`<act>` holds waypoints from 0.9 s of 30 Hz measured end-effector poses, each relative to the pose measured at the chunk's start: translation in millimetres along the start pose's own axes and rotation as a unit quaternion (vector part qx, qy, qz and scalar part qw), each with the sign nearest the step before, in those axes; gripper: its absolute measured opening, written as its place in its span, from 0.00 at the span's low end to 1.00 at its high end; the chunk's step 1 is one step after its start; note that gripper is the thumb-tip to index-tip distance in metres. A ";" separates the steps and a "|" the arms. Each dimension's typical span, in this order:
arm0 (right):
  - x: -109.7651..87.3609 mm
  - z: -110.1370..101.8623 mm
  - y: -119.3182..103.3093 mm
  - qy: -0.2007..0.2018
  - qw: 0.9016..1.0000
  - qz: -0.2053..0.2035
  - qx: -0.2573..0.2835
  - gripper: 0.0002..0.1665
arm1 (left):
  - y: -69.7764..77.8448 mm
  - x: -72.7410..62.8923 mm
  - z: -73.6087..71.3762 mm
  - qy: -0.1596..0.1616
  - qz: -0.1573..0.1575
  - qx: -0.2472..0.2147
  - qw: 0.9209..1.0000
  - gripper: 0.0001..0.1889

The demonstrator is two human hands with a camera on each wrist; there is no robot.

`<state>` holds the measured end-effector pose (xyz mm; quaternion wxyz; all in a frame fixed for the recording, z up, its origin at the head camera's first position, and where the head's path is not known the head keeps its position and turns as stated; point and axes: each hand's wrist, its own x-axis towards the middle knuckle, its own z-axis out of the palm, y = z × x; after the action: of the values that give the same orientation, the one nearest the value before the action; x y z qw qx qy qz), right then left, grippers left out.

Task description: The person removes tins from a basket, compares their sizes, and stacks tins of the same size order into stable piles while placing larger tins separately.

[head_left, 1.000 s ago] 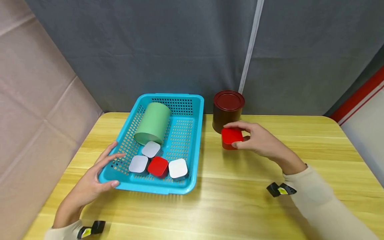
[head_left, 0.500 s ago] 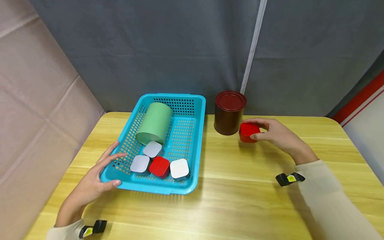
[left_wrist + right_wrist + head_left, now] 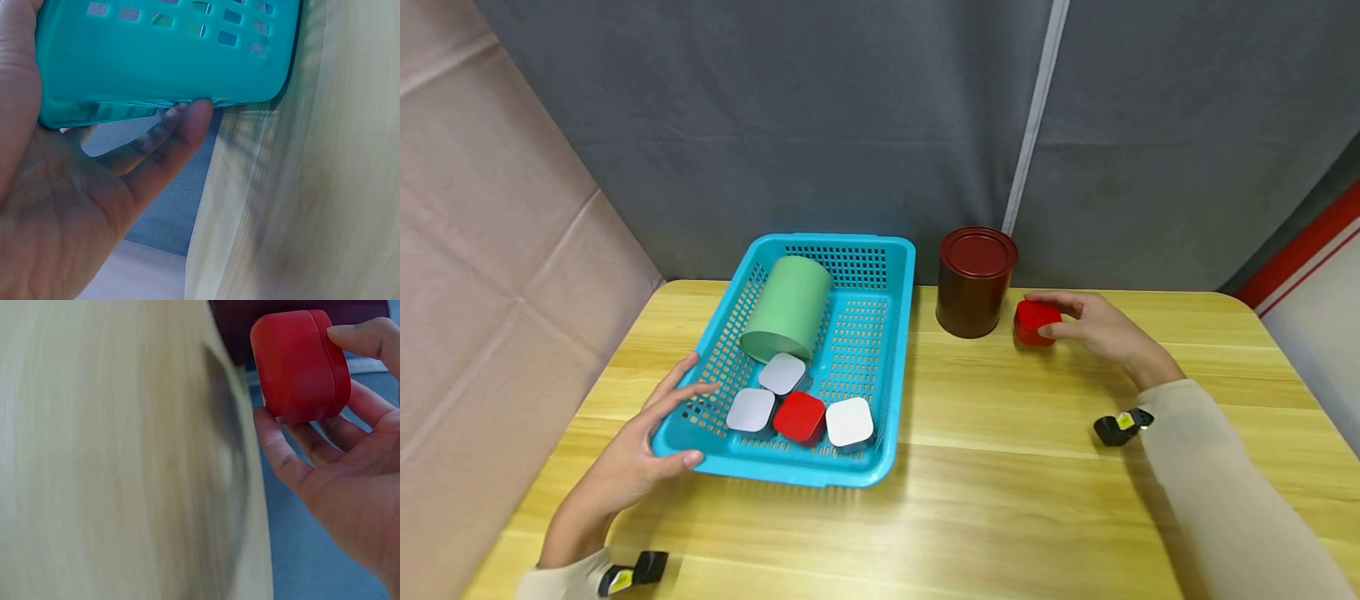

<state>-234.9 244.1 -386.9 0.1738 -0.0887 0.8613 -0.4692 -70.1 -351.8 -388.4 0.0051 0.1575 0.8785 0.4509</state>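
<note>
My right hand (image 3: 1097,329) pinches a small red square tin (image 3: 1033,321) with rounded corners, thumb on one side and fingers on the other. In the right wrist view, the red tin (image 3: 297,365) shows a lid seam and overlaps the dark red can behind it. A tall dark red round can (image 3: 973,287) stands just left of the tin. With thumb and fingers spread round its near left corner, my left hand (image 3: 632,450) holds a blue plastic basket (image 3: 891,400). The left wrist view shows fingertips (image 3: 199,119) against the basket wall (image 3: 156,69).
Inside the basket, a green cylinder (image 3: 790,304) lies on its side. Near it are two light grey tins, a grey tin (image 3: 751,408) among them, a red tin (image 3: 800,415) and a white tin (image 3: 850,421). A grey curtain (image 3: 812,125) hangs behind the wooden table (image 3: 970,500).
My right hand has carried the red tin rightward and slightly back, from in front of the dark can to its right side. The left hand keeps its place on the basket.
</note>
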 end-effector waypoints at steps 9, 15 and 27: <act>11.0 -4.5 15.7 -0.002 1.000 0.007 -0.015 0.39 | -3.5 1.0 0.2 -0.001 0.006 -0.009 1.000 0.39; 15.6 -3.3 17.3 -0.001 1.000 0.008 -0.013 0.39 | -2.8 0.7 -0.2 -0.001 0.001 -0.005 1.000 0.39; 19.5 -1.2 19.2 0.008 1.000 0.010 -0.007 0.39 | -5.1 0.7 -0.8 0.000 0.005 -0.008 1.000 0.39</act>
<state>-253.2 249.3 -406.6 0.1710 -0.0778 0.8665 -0.4624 -72.3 -355.0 -391.9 0.0041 0.1622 0.8742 0.4576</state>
